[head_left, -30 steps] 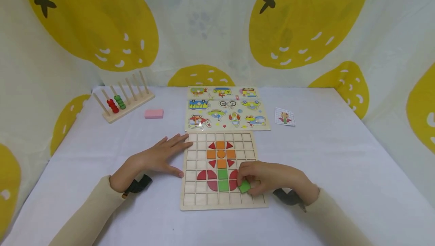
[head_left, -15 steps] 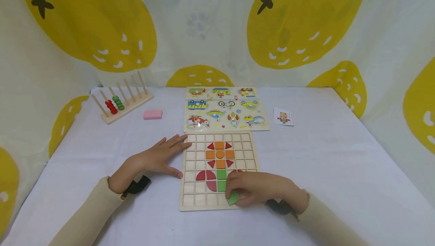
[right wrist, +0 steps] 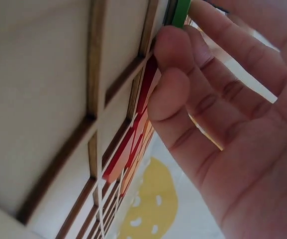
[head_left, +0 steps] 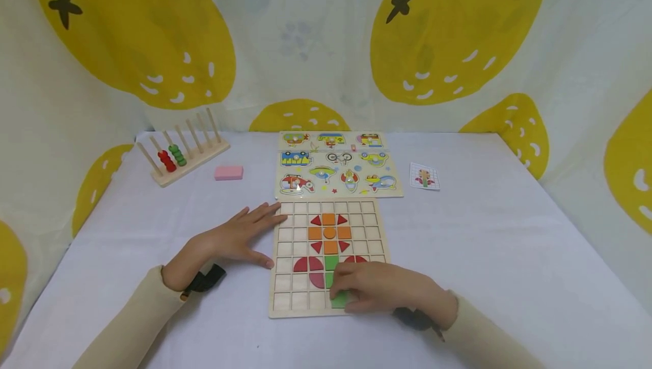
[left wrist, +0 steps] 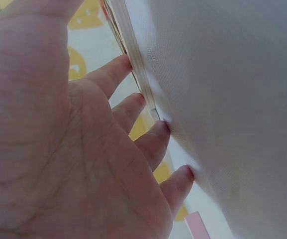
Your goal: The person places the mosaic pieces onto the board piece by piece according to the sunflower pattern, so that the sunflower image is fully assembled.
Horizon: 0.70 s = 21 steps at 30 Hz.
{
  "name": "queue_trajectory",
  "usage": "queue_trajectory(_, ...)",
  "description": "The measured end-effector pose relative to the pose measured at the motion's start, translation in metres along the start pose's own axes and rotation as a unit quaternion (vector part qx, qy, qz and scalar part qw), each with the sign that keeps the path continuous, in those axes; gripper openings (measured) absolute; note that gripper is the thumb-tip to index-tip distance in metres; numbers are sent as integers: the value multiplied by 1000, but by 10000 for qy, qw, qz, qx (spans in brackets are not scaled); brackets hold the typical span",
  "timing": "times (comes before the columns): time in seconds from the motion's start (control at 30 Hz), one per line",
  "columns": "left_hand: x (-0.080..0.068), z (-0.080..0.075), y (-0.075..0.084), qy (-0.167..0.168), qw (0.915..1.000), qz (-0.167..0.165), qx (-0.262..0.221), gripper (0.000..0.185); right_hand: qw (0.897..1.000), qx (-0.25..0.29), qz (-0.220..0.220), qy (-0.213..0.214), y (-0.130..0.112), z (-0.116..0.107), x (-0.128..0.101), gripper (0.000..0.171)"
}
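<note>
A wooden grid board (head_left: 300,301) bears orange, red and green flat pieces. My right hand (head_left: 379,286) pinches a green square tile (head_left: 339,300) between thumb and fingers, at a cell in the board's bottom row. That tile lies in line below two other green squares, the lower one partly covered by my fingers. In the right wrist view the tile's green edge (right wrist: 181,12) shows beside the fingertips. Fingers spread, my left hand (head_left: 236,239) lies at the board's left side. Its fingertips touch the board's edge (left wrist: 139,62) in the left wrist view.
Behind the grid board lies a vehicle peg puzzle (head_left: 351,191). A small pattern card (head_left: 425,176) is to its right, a pink block (head_left: 228,173) to its left. A wooden peg rack (head_left: 196,161) with red and green beads stands at the back left.
My right hand has carried the green square tile leftward and down to the bottom row, and the tile has turned square with the grid. The left hand stays put.
</note>
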<state>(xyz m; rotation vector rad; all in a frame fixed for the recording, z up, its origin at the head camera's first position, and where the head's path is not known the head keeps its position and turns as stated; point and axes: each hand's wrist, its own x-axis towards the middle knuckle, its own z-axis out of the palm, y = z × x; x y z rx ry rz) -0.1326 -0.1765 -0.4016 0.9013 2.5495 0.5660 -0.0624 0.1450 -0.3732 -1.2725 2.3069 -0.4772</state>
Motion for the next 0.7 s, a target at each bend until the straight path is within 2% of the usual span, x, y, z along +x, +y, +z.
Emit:
queue_trajectory(0.33, 0, 0, 2, 35, 10000, 8, 2, 99, 9999, -112, 8, 97, -4, 2, 3, 21)
queue_trajectory(0.53, 1, 0, 3, 22, 10000, 14, 20, 99, 9998, -125, 26, 132, 6, -3, -2, 18)
queue_trajectory(0.7, 0, -3, 4, -46, 10000, -7, 56, 99, 9979, -87, 167, 619, 20, -22, -9, 16)
